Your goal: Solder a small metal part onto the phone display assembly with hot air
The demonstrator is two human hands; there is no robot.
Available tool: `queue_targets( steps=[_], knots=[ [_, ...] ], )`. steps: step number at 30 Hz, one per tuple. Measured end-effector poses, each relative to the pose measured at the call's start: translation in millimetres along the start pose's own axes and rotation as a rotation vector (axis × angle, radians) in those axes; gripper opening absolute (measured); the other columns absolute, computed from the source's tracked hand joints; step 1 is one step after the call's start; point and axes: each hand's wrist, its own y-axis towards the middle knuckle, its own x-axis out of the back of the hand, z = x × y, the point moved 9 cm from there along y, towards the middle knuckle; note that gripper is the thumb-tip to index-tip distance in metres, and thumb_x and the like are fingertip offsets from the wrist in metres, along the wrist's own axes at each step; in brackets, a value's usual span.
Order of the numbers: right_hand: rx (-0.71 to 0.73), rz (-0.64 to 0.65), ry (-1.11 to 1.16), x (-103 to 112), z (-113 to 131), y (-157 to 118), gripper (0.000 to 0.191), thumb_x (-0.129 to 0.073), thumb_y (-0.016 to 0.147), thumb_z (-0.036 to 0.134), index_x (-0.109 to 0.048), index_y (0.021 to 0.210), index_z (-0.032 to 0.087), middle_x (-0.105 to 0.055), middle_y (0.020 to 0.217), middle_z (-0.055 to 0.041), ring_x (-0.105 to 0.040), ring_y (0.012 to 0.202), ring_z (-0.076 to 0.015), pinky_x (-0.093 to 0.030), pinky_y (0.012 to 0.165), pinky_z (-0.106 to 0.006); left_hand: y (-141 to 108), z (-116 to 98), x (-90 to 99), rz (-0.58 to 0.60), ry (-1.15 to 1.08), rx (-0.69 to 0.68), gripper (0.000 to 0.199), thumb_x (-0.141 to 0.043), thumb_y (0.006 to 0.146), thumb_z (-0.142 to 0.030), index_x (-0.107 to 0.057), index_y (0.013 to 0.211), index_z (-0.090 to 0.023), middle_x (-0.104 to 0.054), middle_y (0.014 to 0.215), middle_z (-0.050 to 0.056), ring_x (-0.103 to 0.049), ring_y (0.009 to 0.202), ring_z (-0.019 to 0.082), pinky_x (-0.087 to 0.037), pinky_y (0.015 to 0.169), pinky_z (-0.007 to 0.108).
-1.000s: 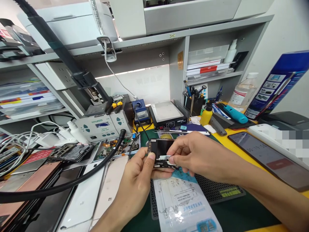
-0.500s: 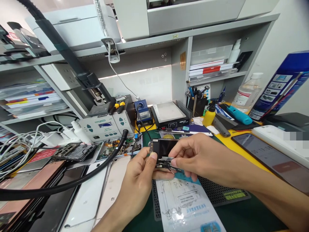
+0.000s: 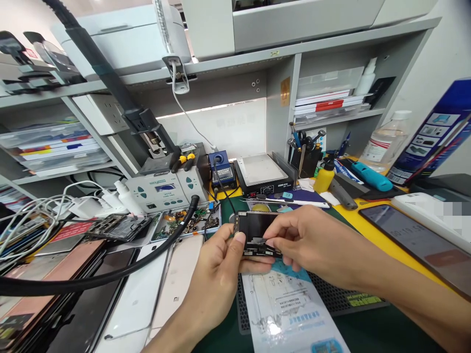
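Observation:
An opened phone with a dark inside is held above a printed plastic sheet. My left hand grips its left end, thumb on top and fingers underneath. My right hand is over the phone's right part, thumb and index finger pinched on a small dark part near the lower edge. The fingers partly hide that part, and its exact shape is hard to tell.
Phones and a tray of small circuit parts lie to the left, crossed by a black hose. Behind stand a hot plate and a yellow bottle. A phone showing a timer lies right.
The whole view has shifted, so the scene sits slightly further right. The small part now lies flatter along the phone's lower edge, still between my right fingertips.

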Motion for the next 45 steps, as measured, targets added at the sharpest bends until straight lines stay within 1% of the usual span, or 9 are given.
queue_targets(
  steps=[6,14,17,23,26,30,34,41,45],
  knots=[
    [-0.017,0.004,-0.012,-1.9,-1.9,0.0,0.02,-0.056,0.085,0.024,-0.075,0.076,0.022,-0.063,0.057,0.0011,-0.055,0.052,-0.0154,-0.034,0.045,-0.025,-2.0,2.4,-0.6,-0.018,0.011,-0.004,0.03,-0.051,0.099,-0.044,-0.057,0.11,-0.016,-0.072,0.109,0.012,-0.074,0.098,0.025,-0.062,0.082,0.038],
    [-0.011,-0.001,-0.032,-5.1,0.1,-0.2,0.021,-0.055,0.085,0.025,-0.073,0.074,0.022,-0.056,0.058,0.0018,-0.043,0.053,-0.014,-0.029,0.047,-0.027,-0.5,0.8,-0.2,-0.034,-0.002,-0.009,0.029,-0.049,0.1,-0.042,-0.055,0.112,-0.016,-0.072,0.108,0.012,-0.075,0.094,0.025,-0.063,0.073,0.034],
    [-0.031,0.003,-0.022,-5.9,-0.8,0.4,0.02,-0.057,0.084,0.026,-0.072,0.071,0.022,-0.053,0.055,0.0026,-0.04,0.051,-0.0132,-0.026,0.046,-0.027,-1.0,1.0,-0.3,-0.025,-0.022,-0.015,0.028,-0.048,0.101,-0.041,-0.054,0.11,-0.016,-0.073,0.102,0.012,-0.075,0.092,0.027,-0.063,0.067,0.033],
    [-0.012,0.022,-0.009,-8.2,0.4,1.2,0.021,-0.054,0.085,0.024,-0.072,0.074,0.021,-0.054,0.058,0.0025,-0.04,0.053,-0.0131,-0.028,0.046,-0.027,-1.3,1.0,1.3,-0.032,-0.029,-0.02,0.031,-0.047,0.101,-0.043,-0.054,0.111,-0.015,-0.072,0.105,0.013,-0.075,0.089,0.026,-0.062,0.066,0.032],
    [-0.032,0.036,0.017,-9.6,-0.8,0.9,0.02,-0.055,0.085,0.023,-0.07,0.073,0.02,-0.055,0.057,0.0025,-0.042,0.052,-0.0125,-0.028,0.045,-0.026,-0.7,0.9,1.4,-0.038,-0.027,-0.017,0.027,-0.048,0.101,-0.041,-0.054,0.108,-0.015,-0.073,0.099,0.011,-0.076,0.085,0.025,-0.062,0.065,0.031],
    [-0.04,0.043,0.05,-9.5,1.0,0.5,0.019,-0.056,0.084,0.022,-0.071,0.073,0.02,-0.056,0.055,0.0025,-0.045,0.051,-0.0123,-0.029,0.044,-0.024,-0.9,0.3,1.2,-0.041,-0.018,-0.026,0.032,-0.045,0.101,-0.046,-0.054,0.107,-0.015,-0.073,0.092,0.01,-0.075,0.076,0.023,-0.061,0.062,0.03],
    [-0.05,0.048,0.088,-8.6,1.2,-1.0,0.018,-0.058,0.084,0.024,-0.073,0.075,0.02,-0.058,0.055,0.0018,-0.052,0.052,-0.0138,-0.034,0.045,-0.024,-0.2,0.8,0.1,-0.032,-0.022,-0.019,0.03,-0.046,0.101,-0.044,-0.054,0.104,-0.015,-0.074,0.097,0.01,-0.074,0.07,0.019,-0.061,0.064,0.029],
    [-0.058,0.082,0.18,-5.4,4.9,-6.7,0.02,-0.059,0.086,0.029,-0.075,0.08,0.02,-0.061,0.056,0.0019,-0.057,0.053,-0.0138,-0.041,0.049,-0.023,1.1,1.1,3.3,-0.013,0.013,-0.006,0.03,-0.053,0.098,-0.045,-0.056,0.106,-0.016,-0.074,0.094,0.009,-0.075,0.077,0.024,-0.062,0.073,0.039],
    [-0.05,0.073,0.187,-5.0,4.9,-9.4,0.019,-0.059,0.087,0.029,-0.075,0.081,0.02,-0.06,0.058,0.0026,-0.055,0.055,-0.013,-0.039,0.049,-0.022,0.4,0.7,4.6,-0.018,0.014,-0.001,0.031,-0.055,0.096,-0.046,-0.057,0.103,-0.016,-0.073,0.097,0.01,-0.074,0.075,0.023,-0.06,0.077,0.042]
  ],
)
